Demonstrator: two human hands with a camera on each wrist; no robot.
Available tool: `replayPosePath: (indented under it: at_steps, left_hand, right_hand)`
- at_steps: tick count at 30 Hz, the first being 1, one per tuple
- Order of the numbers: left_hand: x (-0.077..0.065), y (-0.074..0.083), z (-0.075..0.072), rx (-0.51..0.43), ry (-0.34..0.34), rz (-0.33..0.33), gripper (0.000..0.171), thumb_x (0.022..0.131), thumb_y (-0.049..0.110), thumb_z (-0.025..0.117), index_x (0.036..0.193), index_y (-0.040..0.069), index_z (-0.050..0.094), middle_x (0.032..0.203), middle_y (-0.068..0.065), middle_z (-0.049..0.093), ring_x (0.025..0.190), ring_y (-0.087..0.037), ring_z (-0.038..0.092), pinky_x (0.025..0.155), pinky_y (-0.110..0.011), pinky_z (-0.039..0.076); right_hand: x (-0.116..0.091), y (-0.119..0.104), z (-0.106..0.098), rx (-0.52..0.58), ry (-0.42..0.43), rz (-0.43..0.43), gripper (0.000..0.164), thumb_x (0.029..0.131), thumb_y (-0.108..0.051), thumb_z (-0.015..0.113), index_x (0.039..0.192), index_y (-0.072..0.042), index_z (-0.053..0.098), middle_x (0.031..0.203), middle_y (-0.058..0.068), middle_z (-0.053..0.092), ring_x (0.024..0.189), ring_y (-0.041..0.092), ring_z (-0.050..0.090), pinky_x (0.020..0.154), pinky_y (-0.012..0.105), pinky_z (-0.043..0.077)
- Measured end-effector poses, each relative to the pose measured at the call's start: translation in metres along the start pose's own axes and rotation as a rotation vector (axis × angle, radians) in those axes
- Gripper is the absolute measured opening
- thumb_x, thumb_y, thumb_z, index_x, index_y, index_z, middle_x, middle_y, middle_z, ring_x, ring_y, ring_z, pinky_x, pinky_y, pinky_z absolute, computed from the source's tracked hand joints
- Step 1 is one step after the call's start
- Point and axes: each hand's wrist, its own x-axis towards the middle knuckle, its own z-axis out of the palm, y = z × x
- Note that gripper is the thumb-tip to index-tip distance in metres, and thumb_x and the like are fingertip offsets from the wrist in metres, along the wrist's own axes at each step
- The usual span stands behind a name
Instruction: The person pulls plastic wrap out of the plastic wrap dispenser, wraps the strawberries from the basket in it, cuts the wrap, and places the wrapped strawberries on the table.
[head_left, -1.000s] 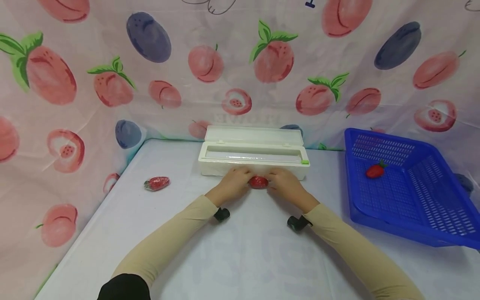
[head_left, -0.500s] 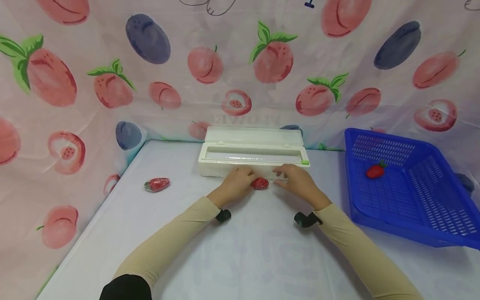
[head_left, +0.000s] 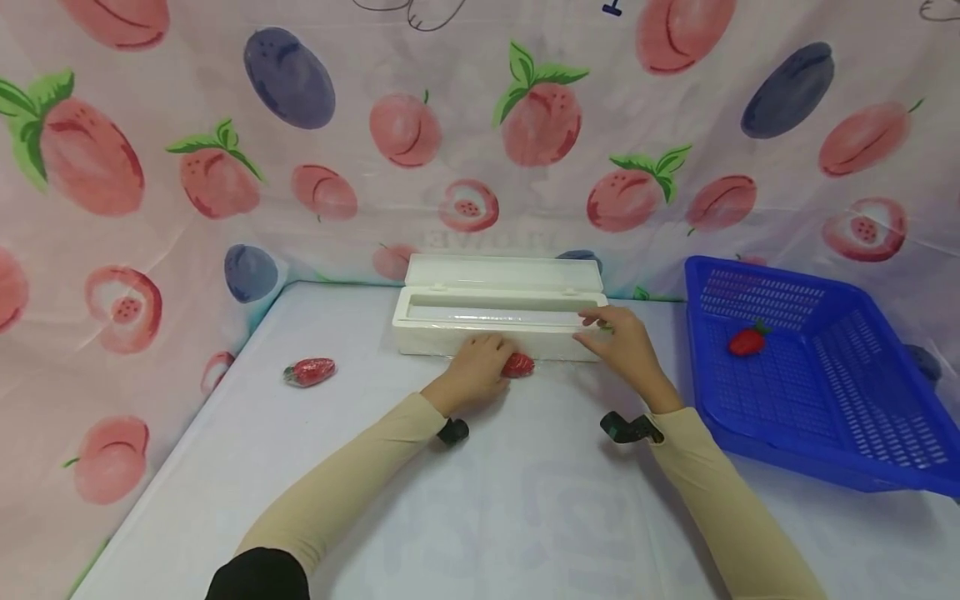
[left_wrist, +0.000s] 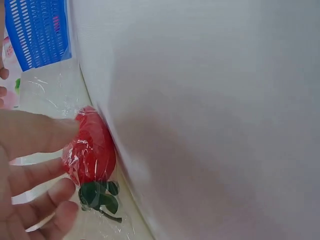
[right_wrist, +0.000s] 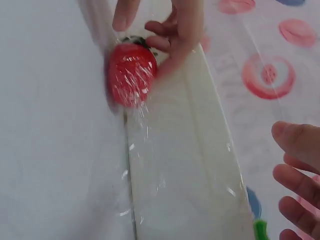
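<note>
My left hand (head_left: 476,371) holds a red strawberry (head_left: 518,365) at the front of a white cling film dispenser (head_left: 495,340). Clear film covers that strawberry (left_wrist: 95,150), and in the left wrist view its green leaves (left_wrist: 102,197) show through; the thumb lies on one side, the fingers on the other. From the strawberry, the film (right_wrist: 165,175) stretches over the dispenser's front. Raised at the dispenser's right end, my right hand (head_left: 628,343) has its fingers spread and loosely bent, close to the green slider (right_wrist: 260,231), and nothing lies between them.
The dispenser's lid (head_left: 502,272) stands open at the back. Left of it on the white table lies another film-wrapped strawberry (head_left: 310,372). A blue basket (head_left: 795,454) at the right contains an unwrapped strawberry (head_left: 748,341). A fruit-print cloth (head_left: 427,200) hangs behind.
My right hand has left the strawberry and moved up and right to the dispenser's right end. The left hand has stayed at the strawberry.
</note>
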Motion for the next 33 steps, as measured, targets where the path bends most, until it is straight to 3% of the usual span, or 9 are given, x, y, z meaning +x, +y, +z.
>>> replayPosePath:
  at_steps: [5, 10, 17, 23, 30, 33]
  left_hand:
    - [0.0, 0.0, -0.002, 0.019, 0.085, 0.033, 0.036, 0.088, 0.029, 0.062, 0.12, 0.013, 0.057, 0.114, -0.005, 0.058, 0.111, -0.021, 0.054, 0.097, -0.04, 0.041]
    - [0.008, 0.008, -0.011, 0.035, 0.185, 0.068, 0.025, 0.088, 0.026, 0.061, 0.11, 0.015, 0.063, 0.1, -0.002, 0.06, 0.096, -0.019, 0.057, 0.089, -0.037, 0.045]
    - [0.038, 0.032, -0.029, 0.094, 0.303, 0.118, 0.02, 0.089, 0.028, 0.06, 0.105, 0.016, 0.065, 0.096, 0.0, 0.06, 0.092, -0.016, 0.057, 0.083, -0.032, 0.045]
    - [0.068, 0.053, -0.034, 0.138, 0.297, 0.105, 0.023, 0.091, 0.032, 0.056, 0.107, 0.018, 0.066, 0.1, 0.001, 0.06, 0.094, -0.016, 0.056, 0.084, -0.031, 0.045]
    - [0.093, 0.066, -0.024, 0.124, 0.283, 0.054, 0.035, 0.092, 0.038, 0.054, 0.124, 0.025, 0.061, 0.103, 0.002, 0.059, 0.098, -0.014, 0.054, 0.086, -0.03, 0.043]
    - [0.098, 0.069, -0.02, 0.106, 0.282, 0.04, 0.035, 0.093, 0.041, 0.052, 0.124, 0.026, 0.06, 0.105, 0.002, 0.058, 0.098, -0.014, 0.053, 0.086, -0.03, 0.043]
  right_hand:
    - [0.001, 0.019, -0.002, 0.04, 0.045, 0.029, 0.043, 0.072, -0.01, 0.079, 0.11, 0.003, 0.064, 0.105, 0.022, 0.065, 0.108, 0.039, 0.049, 0.099, 0.054, 0.034]
    - [0.005, 0.035, 0.0, 0.06, -0.049, 0.082, 0.05, 0.073, -0.016, 0.08, 0.117, -0.002, 0.062, 0.122, 0.021, 0.06, 0.119, 0.04, 0.039, 0.101, 0.06, 0.023]
    - [0.017, 0.05, 0.001, 0.028, -0.169, 0.074, 0.051, 0.073, -0.021, 0.08, 0.118, -0.006, 0.061, 0.126, 0.019, 0.057, 0.125, 0.04, 0.033, 0.102, 0.065, 0.017]
    - [0.023, 0.059, 0.003, 0.024, -0.271, 0.04, 0.049, 0.078, -0.021, 0.076, 0.122, -0.011, 0.059, 0.128, 0.016, 0.057, 0.13, 0.037, 0.026, 0.102, 0.065, 0.013]
    - [0.023, 0.067, 0.005, 0.081, -0.261, 0.055, 0.051, 0.077, -0.017, 0.075, 0.124, -0.005, 0.059, 0.131, 0.019, 0.055, 0.132, 0.039, 0.025, 0.102, 0.067, 0.011]
    - [0.022, 0.071, 0.008, 0.107, -0.244, 0.075, 0.053, 0.076, -0.016, 0.073, 0.125, -0.003, 0.057, 0.132, 0.02, 0.053, 0.133, 0.039, 0.025, 0.103, 0.068, 0.01]
